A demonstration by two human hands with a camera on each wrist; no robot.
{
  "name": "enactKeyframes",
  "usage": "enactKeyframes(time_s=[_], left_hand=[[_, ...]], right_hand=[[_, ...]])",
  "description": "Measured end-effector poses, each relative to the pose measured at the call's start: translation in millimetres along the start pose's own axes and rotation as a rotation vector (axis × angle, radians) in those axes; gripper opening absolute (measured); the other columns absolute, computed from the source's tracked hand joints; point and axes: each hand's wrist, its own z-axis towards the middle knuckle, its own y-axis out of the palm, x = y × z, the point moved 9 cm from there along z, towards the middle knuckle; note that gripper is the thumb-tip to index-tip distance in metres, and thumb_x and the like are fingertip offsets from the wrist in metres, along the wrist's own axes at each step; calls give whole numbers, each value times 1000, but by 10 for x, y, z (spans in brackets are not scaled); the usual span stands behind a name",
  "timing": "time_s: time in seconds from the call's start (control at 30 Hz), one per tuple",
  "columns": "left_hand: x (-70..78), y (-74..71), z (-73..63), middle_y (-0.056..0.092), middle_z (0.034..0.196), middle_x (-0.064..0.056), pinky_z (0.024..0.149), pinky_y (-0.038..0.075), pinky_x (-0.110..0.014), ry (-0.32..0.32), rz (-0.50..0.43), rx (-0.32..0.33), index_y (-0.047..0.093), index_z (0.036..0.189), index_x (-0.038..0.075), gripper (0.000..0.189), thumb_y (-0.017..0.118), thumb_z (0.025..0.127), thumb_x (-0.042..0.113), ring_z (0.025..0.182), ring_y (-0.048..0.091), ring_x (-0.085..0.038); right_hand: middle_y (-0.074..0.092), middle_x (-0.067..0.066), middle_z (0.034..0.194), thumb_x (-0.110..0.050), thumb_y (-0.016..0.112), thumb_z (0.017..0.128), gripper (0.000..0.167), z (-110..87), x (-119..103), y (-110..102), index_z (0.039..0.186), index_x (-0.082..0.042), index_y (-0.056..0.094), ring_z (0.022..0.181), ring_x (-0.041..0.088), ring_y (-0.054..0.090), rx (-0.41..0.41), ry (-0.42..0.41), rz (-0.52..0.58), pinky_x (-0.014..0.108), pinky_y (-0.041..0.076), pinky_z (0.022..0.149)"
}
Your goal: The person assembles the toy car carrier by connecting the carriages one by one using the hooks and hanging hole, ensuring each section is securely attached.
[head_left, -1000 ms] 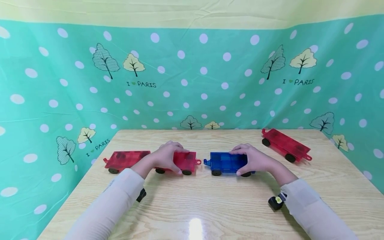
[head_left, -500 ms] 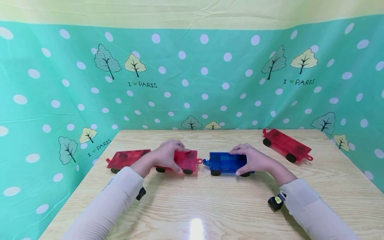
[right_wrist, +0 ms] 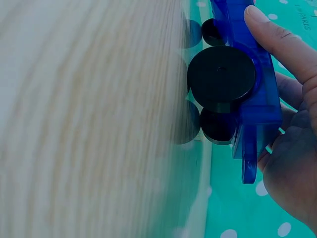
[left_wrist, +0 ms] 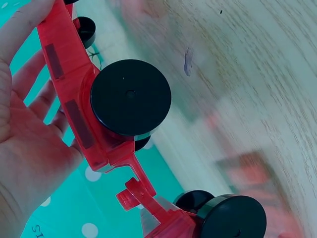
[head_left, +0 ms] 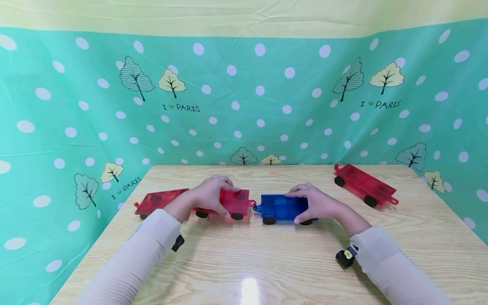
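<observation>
My left hand [head_left: 209, 197] grips a red toy train car [head_left: 237, 204] across its sides; its wheels look slightly raised off the table. In the left wrist view, that car's rear coupling overlaps the hook of a second red car [left_wrist: 171, 224], which stands behind it at the left. My right hand [head_left: 319, 204] holds a blue toy train car [head_left: 280, 207] between thumb and fingers, wheels on the table. At the middle, the blue car's hook meets the loop of the held red car; whether they are linked I cannot tell.
A third red car [head_left: 365, 184] stands slantwise at the back right of the wooden table [head_left: 244, 254]. Behind the table hangs a green dotted cloth [head_left: 244, 110]. A black wrist camera [head_left: 345, 257] sits below the right sleeve.
The blue car has moved left with my right hand, its hook reaching the red car's loop. My left hand has raised the red car a little.
</observation>
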Motion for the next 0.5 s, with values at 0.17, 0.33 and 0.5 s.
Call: enactKeyframes(time_s=[0.17,0.33,0.5], left_hand=[[-10,5,-3,54,126,1,86,48,-37,9,14,-14,65,131,23,79,94,59,38,117,44,-21],[-37,12,-14,54,127,0,89,47,-40,17,35,-23,65,131,22,80,94,59,40,119,43,-22],[-72,22,-11,54,129,0,90,46,-41,10,33,-28,64,131,23,80,94,59,40,120,42,-22]], right_hand=[[50,14,135,-34,89,70,75,34,-36,25,134,-9,60,127,40,39,-4,-10,4,59,38,100],[49,14,136,-34,88,71,75,60,-58,50,135,-9,59,128,39,38,-15,-8,11,58,39,100],[49,15,136,-33,88,71,74,75,-72,61,135,-9,59,128,39,38,-15,-4,9,58,39,101]])
